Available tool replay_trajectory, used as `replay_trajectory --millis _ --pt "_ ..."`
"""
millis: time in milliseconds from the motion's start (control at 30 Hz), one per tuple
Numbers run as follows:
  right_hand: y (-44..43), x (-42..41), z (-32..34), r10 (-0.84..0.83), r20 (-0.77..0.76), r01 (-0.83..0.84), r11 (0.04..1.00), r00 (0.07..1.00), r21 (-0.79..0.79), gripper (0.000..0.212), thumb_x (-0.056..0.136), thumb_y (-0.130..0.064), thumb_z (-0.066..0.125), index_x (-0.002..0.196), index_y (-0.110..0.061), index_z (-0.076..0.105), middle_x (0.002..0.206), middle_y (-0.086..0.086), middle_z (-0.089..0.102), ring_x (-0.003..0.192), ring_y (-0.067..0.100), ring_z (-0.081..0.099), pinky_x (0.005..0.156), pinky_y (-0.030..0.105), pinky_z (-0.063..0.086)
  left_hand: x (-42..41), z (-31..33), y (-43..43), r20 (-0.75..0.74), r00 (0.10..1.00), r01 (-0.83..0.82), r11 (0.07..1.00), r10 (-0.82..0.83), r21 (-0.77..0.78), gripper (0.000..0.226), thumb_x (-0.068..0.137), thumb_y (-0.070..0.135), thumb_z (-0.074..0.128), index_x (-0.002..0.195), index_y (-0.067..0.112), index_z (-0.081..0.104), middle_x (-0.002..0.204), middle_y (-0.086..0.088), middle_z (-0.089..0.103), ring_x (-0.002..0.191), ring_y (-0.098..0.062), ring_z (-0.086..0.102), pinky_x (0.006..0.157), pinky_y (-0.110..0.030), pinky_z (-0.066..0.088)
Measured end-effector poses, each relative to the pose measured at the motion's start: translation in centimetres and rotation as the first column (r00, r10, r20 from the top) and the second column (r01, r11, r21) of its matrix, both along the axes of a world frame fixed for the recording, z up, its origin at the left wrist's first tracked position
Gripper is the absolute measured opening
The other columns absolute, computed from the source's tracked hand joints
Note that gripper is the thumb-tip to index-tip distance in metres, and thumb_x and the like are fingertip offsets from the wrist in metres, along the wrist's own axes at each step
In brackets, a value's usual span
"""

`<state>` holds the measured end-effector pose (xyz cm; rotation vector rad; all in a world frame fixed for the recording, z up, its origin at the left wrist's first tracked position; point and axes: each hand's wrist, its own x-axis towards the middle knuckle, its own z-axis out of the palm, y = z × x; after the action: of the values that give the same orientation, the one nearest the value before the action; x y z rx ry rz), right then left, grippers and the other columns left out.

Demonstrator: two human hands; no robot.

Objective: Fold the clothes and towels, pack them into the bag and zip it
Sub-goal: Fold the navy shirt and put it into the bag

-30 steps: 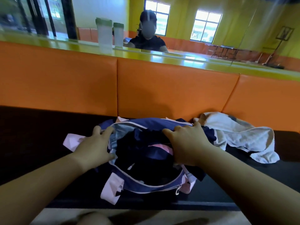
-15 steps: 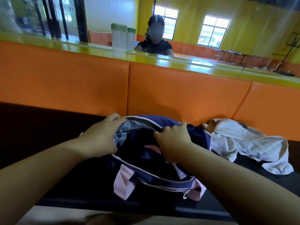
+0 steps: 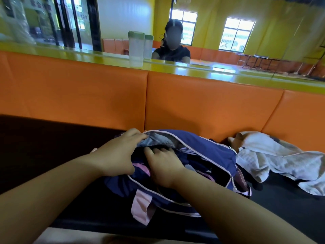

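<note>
I am pressing dark folded clothes [image 3: 198,162] down inside the navy fabric bag with pale pink trim [image 3: 207,152], which is lying on the black padded bench seat [image 3: 44,138] against the orange cushioned backrest [image 3: 202,106]. My left hand [image 3: 116,155] is gripping the bag's far-left rim, fingers curled over it, holding the mouth wide. My right hand [image 3: 163,164] is lying flat and spread on the clothes, grasping nothing. Packing looks partly done: a crumpled white towel [image 3: 274,157] is lying unfolded just beside the bag on my right, and the zip is not yet closed. The backrest is crowding the bag's far side; the seat to my left is offering free room.
</note>
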<state>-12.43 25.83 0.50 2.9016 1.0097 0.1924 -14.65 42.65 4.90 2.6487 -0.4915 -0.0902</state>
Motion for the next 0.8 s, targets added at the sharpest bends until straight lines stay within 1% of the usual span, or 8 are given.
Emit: replay_trajectory --millis 133,333,367,433,533,667,733,800 --pt "-1.0 0.3 -0.2 0.039 -0.079 -0.048 0.992 0.996 -0.113 0.042 0.091 -0.028 0.050 0.128 -0.013 0.037 0.120 0.019 0.056 0.107 0.039 0.055 0.090 0.047 0.038 0.0 -0.3 0.5 -0.036 0.998 -0.049 0.999 0.048 -0.012 0.091 0.064 0.013 0.072 0.142 0.026 0.028 0.127 0.019 0.029 0.104 -0.008 0.052 0.086 -0.031 0.051" --pt "-3.5 0.6 0.9 0.038 -0.051 -0.051 0.955 0.998 -0.291 0.041 0.095 -0.026 0.045 0.133 -0.017 0.034 0.121 0.017 0.056 0.106 0.038 0.057 0.077 0.040 0.041 0.1 -0.4 1.5 -0.079 0.988 -0.139 0.990 0.136 -0.030 0.089 0.066 0.013 0.074 0.142 0.022 0.028 0.125 0.018 0.027 0.088 -0.012 0.056 0.059 -0.027 0.056" --pt "-3.8 0.6 1.0 0.046 -0.044 -0.057 0.954 0.998 -0.295 0.040 0.095 -0.026 0.046 0.131 -0.017 0.035 0.119 0.017 0.056 0.104 0.038 0.057 0.075 0.039 0.040 0.2 -0.4 1.5 -0.072 0.988 -0.139 0.990 0.136 -0.033 0.090 0.065 0.014 0.074 0.142 0.022 0.028 0.125 0.018 0.027 0.090 -0.012 0.056 0.061 -0.027 0.057" --pt "-4.0 0.3 0.8 0.080 -0.032 -0.085 0.956 0.996 -0.280 0.037 0.092 -0.026 0.050 0.126 -0.016 0.036 0.115 0.017 0.056 0.101 0.037 0.057 0.073 0.039 0.036 0.2 -0.5 1.2 -0.060 0.991 -0.125 0.992 0.123 -0.031 0.092 0.064 0.016 0.074 0.143 0.022 0.026 0.126 0.017 0.027 0.097 -0.012 0.055 0.072 -0.031 0.057" --pt "-3.5 0.0 0.4 0.118 0.002 -0.115 0.972 0.993 -0.204 0.037 0.089 -0.022 0.052 0.122 -0.013 0.037 0.115 0.018 0.055 0.103 0.037 0.054 0.084 0.044 0.038 0.2 -0.7 0.6 -0.068 0.993 -0.100 0.994 0.098 -0.037 0.095 0.066 0.017 0.073 0.145 0.024 0.022 0.132 0.017 0.024 0.100 -0.010 0.054 0.084 -0.033 0.053" --pt "-3.0 0.6 -1.1 0.099 0.001 -0.097 0.982 0.995 -0.162 0.041 0.090 -0.019 0.048 0.129 -0.009 0.038 0.126 0.020 0.049 0.116 0.040 0.046 0.102 0.050 0.032 0.2 -1.0 0.8 -0.050 0.995 -0.087 0.996 0.087 -0.014 0.094 0.065 0.019 0.070 0.145 0.028 0.021 0.132 0.021 0.023 0.102 -0.009 0.053 0.086 -0.038 0.051" --pt "-2.9 0.9 -2.0 0.096 -0.024 -0.099 0.978 0.995 -0.185 0.050 0.092 -0.023 0.047 0.138 -0.011 0.031 0.135 0.020 0.043 0.125 0.041 0.038 0.109 0.050 0.024 0.1 -1.4 1.1 -0.059 0.994 -0.087 0.996 0.087 0.003 0.094 0.065 0.019 0.069 0.145 0.028 0.021 0.133 0.021 0.022 0.102 -0.009 0.053 0.086 -0.037 0.051" --pt "-2.9 0.7 -2.0 0.105 -0.094 -0.122 0.975 0.990 -0.186 0.072 0.089 -0.033 0.055 0.147 -0.014 0.018 0.147 0.018 0.030 0.136 0.039 0.023 0.115 0.051 0.014 -0.1 -1.9 1.2 -0.059 0.994 -0.095 0.995 0.096 0.019 0.094 0.065 0.020 0.069 0.145 0.028 0.021 0.135 0.022 0.021 0.102 -0.009 0.053 0.086 -0.036 0.051"
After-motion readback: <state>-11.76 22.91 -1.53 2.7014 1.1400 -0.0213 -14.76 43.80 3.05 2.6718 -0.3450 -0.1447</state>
